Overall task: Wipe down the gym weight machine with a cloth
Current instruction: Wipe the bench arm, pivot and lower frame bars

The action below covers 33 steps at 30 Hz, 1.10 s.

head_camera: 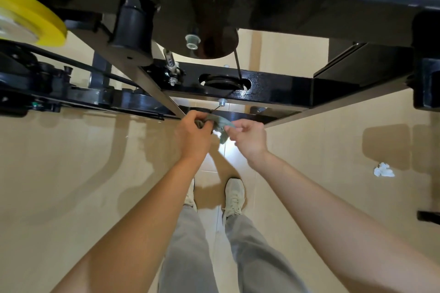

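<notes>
Nearest the camera were grey trousers (188, 257) and a pale shoe (234, 195) on the tan tiled floor (71, 173). Both bare forearms reached forward. The left grip (194, 134) had its fingers curled round a bunched end of the grey-green cloth (222, 126). The right grip (248, 138) pinched the other end between thumb and fingertips.

The cloth stretched between them with its long axis running left to right, and a loose tail hung down near the right grip. It sat just below the machine (273, 89), at the black lower crossbar; whether it touched the metal could not be told.

Beyond, a bolt (222, 102) stuck out under the bar, and a pulley (221, 81) sat in an oval slot with a cable (238, 64) rising from it. A yellow disc (35, 19) showed far left. Crumpled white paper (383, 170) lay on the floor to the right, well apart.
</notes>
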{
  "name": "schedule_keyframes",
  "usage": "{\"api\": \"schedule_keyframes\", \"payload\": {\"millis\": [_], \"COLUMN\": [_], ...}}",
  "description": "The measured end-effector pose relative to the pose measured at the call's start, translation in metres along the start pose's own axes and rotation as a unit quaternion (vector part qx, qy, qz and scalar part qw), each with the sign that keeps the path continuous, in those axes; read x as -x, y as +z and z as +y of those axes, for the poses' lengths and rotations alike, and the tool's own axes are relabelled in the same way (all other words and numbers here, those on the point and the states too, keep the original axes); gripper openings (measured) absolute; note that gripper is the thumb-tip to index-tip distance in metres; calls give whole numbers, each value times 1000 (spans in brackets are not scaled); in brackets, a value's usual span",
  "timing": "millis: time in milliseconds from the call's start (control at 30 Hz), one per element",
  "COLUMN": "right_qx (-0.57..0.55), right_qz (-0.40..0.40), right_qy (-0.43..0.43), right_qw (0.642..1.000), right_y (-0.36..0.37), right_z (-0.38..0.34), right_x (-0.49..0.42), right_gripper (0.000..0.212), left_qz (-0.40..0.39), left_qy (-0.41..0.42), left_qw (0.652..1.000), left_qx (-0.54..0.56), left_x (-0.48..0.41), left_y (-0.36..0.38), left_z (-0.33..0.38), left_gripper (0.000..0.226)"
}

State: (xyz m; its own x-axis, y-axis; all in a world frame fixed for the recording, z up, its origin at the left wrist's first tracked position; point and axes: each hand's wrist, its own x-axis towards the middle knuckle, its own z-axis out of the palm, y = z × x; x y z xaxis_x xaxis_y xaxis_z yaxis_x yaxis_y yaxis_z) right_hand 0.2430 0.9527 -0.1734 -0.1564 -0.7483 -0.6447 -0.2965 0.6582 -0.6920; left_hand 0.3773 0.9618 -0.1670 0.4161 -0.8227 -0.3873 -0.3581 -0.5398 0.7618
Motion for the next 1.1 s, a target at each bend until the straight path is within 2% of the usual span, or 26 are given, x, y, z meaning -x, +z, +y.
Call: {"api": "schedule_keyframes", "payload": {"millis": [67,167,233,333,467,567,667,767,867,1000,1100], "right_qx": [-77,-66,-47,1,106,163,157,142,98,30,16], "right_qz": [32,67,86,79,67,63,72,80,38,-34,-46], "right_qy": [15,-88,-122,-164,-202,-203,-165,-121,-108,-136,-150], "right_qw": [996,992,988,983,971,963,971,979,989,990,987], "right_y": [18,33,33,32,29,25,20,11,3,8,16], "right_z": [-14,-43,-60,-63,-49,-39,-26,-9,6,-2,-27], "right_x": [-1,-4,-7,-14,-22,-22,-19,-18,-14,7,39], "right_gripper": [11,11,11,9,9,25,19,17,22,26,34], "left_qz": [53,140,184,208,175,134,100,20,-37,-14,26], "left_qy": [12,65,111,148,169,168,142,91,48,44,79], "left_qw": [998,988,976,966,965,968,976,986,994,994,987], "left_qx": [7,-20,-34,-44,-101,-128,-133,-136,-88,-97,-134], "left_x": [-9,-29,-42,-52,-55,-49,-39,-25,-9,6,17], "left_y": [-4,-9,-11,-7,2,3,4,6,-4,-38,-76], "left_z": [7,23,31,36,27,20,19,6,-11,-16,-10], "left_gripper": [8,9,14,14,12,15,12,7,6,12,18]}}
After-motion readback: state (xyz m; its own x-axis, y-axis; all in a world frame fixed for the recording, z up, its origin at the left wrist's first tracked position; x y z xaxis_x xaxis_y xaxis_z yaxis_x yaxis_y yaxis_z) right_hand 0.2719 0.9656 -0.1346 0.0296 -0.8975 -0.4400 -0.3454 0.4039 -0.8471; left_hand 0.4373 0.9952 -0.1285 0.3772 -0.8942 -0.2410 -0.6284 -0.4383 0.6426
